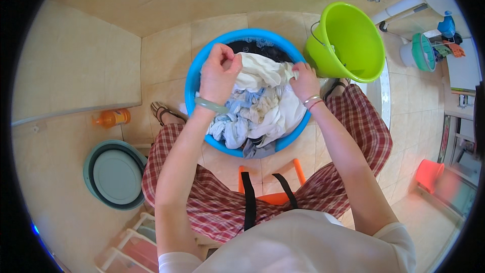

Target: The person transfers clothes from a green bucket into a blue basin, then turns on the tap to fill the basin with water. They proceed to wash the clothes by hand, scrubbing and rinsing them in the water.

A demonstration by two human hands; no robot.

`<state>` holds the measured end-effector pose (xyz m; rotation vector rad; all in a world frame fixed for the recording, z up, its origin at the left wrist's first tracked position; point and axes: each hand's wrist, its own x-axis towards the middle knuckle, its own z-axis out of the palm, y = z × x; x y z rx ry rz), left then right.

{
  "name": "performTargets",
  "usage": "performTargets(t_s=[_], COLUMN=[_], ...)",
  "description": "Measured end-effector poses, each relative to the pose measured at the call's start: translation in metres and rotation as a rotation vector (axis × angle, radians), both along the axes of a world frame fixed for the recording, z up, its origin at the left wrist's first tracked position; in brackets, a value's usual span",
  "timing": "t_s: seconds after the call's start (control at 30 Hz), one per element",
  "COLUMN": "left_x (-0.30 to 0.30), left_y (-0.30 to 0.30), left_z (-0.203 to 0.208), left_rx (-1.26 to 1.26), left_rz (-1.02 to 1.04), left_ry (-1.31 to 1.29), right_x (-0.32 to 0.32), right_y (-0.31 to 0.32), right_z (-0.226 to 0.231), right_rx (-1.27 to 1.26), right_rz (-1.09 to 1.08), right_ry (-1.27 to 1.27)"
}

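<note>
A white wet-looking garment [262, 72] stretches between my two hands over a round blue basin [193, 83]. My left hand [217, 80], wearing a pale green bangle, has its fingers curled in a pinch at the garment's left end. At the other end, the fingers of my right hand [305, 84] are closed on the white cloth, near the basin's right rim. Below them lies a heap of light blue, beige and white laundry [252, 107]. Dark cloth and bubbly water [260, 47] show at the basin's far side.
A lime green bucket [351, 40] stands tilted in view beside the basin's right rim. An orange bottle [112, 118] and a grey-green basin [118, 178] are at the left. Between my legs is an orange stool [275, 198]. A red bucket [429, 175] is far right.
</note>
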<state>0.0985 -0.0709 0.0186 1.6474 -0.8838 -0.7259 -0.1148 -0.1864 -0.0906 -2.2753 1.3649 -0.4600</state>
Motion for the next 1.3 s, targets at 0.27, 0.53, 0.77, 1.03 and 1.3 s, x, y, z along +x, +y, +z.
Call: performTargets(t_s=[0.27,0.53,0.77,1.03,1.3], left_x=[0.009,0.022,0.038,0.030,0.051], left_y=[0.008,0.021,0.032,0.014,0.020], left_z=[0.030,0.050,0.054,0.138,-0.056], left_rx=[0.003,0.107,0.409,-0.224,0.243], left_rz=[-0.078,-0.243,-0.085,0.056,-0.090], left_ry=[0.247,-0.319,-0.319,0.400,-0.211], right_x=[0.042,0.025,0.045,0.061,0.070], right_y=[0.034,0.009,-0.009,-0.009,-0.014], right_z=[0.047,0.032,0.168,0.231,0.051], right_rx=[0.341,0.139,0.834,0.863,0.206], right_rz=[0.305,0.190,0.172,0.461,0.562], right_ry=[-0.471,-0.405,-1.060,-1.340,-0.265])
